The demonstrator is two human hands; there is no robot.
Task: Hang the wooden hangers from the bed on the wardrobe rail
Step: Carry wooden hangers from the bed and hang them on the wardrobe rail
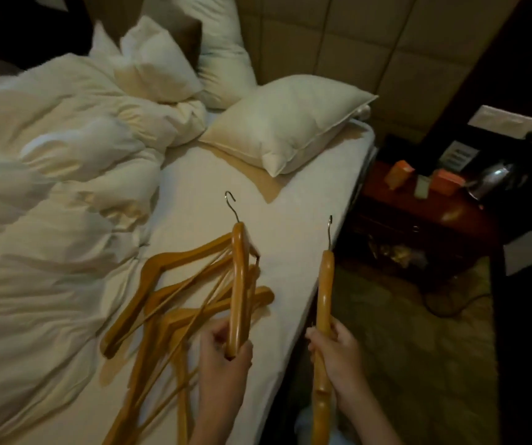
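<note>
left hand (pixel 222 351) grips hanger (pixel 238 284), right hand (pixel 338 351) another

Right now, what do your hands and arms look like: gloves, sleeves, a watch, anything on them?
Both are bare. The left hand and right hand have no gloves, and I can see no rings, watch or bracelet. Both forearms are uncovered right down to the bottom edge of the view, so no sleeve shows. The light is dim, so small details could be missed.

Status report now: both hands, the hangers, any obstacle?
Left hand grips one hanger. Right hand grips another hanger. Pile of hangers on the bed. Wardrobe rail not in view; no obstacle seen.
</note>
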